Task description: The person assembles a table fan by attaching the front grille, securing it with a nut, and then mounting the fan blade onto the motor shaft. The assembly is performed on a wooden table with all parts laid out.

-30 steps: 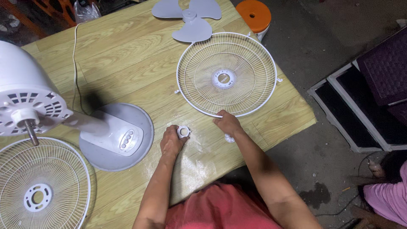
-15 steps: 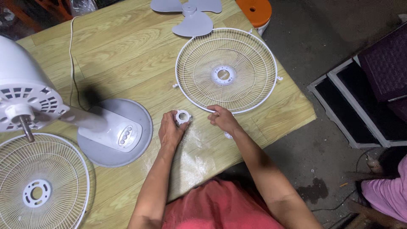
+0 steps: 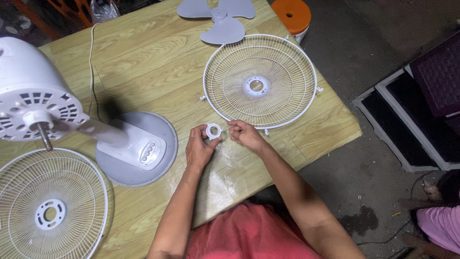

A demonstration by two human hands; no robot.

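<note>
While both forearms reach up from the bottom centre, left hand pinches a small white plastic ring nut at mid-frame, right hand curled loosely, fingertips empty, beside the round white wire fan guard.

A wooden table with a pale green-yellow plank pattern carried everything. A white wire fan guard lay flat near its right edge, and a grey three-blade fan propeller lay just beyond it at the far edge. A second white wire guard lay at the near left corner. The round grey base of a fan stood between the two guards, its white motor head tilted over the table. A white power cord ran across the far left part of the top.
</note>
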